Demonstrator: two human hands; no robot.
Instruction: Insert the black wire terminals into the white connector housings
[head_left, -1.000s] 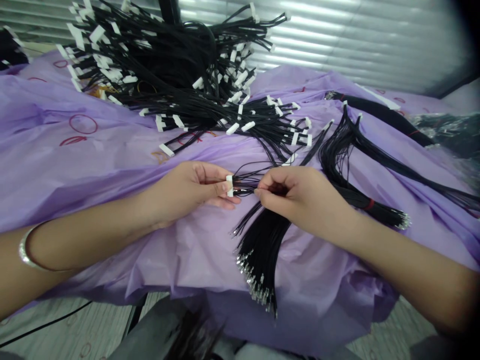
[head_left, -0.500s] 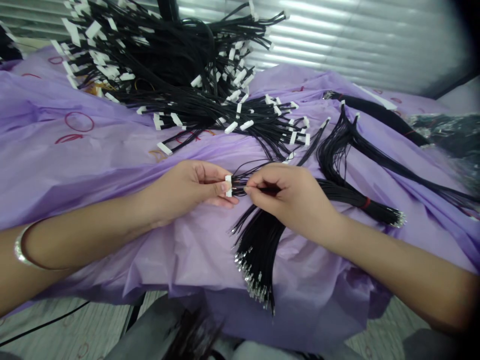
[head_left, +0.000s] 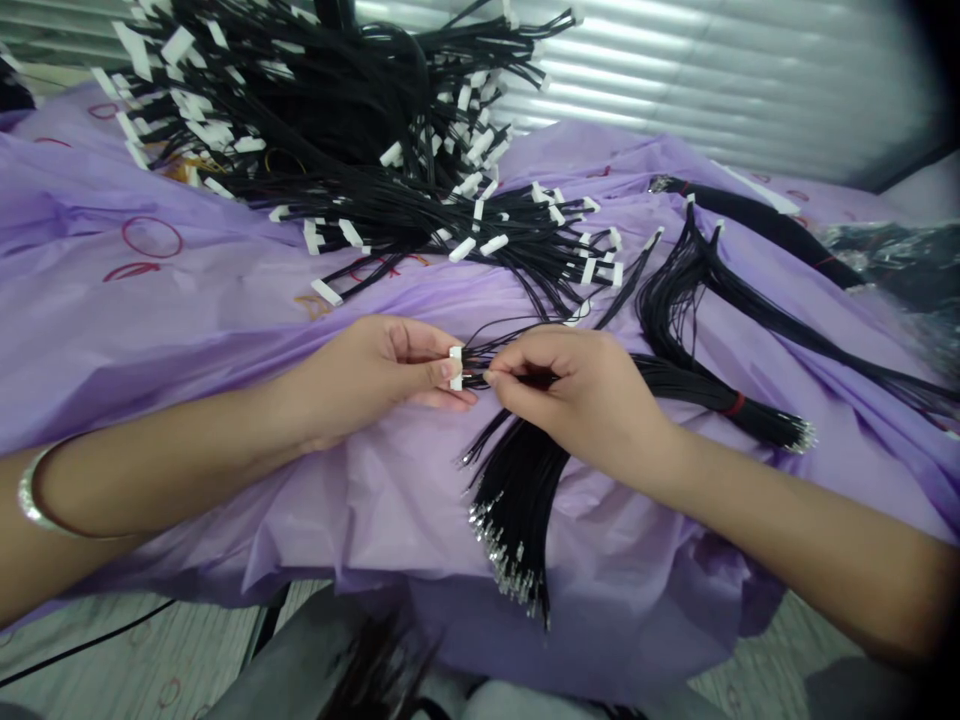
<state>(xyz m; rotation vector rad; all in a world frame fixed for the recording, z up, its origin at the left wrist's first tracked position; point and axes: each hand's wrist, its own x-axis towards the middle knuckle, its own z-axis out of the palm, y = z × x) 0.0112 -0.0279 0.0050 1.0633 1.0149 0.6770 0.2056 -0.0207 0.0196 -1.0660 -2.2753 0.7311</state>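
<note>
Between thumb and fingers, my left hand [head_left: 409,365] pinches a small white connector housing [head_left: 455,369]. Several thin black wires run out of the housing's right side toward my other hand. My right hand [head_left: 574,385] is closed in a pinch on a black wire [head_left: 477,378], its metal tip close to the housing; whether the tip is inside cannot be made out. Under the right hand lies a fanned bundle of black wires [head_left: 525,500] with bare metal terminals at the lower ends. Another bundle [head_left: 690,385], tied with a red band, extends right from behind the hand.
A large heap of black cables with white connectors [head_left: 360,120] lies at the back. More wire bundles [head_left: 780,305] rest at the right, near a clear plastic bag [head_left: 907,280]. Red rubber bands [head_left: 152,237] are scattered on the purple cloth [head_left: 225,310]. Blinds [head_left: 697,80] stand behind.
The hands keep nearly the same pose, with the wire tip very slightly closer to the connector housing. The view has shifted a little.
</note>
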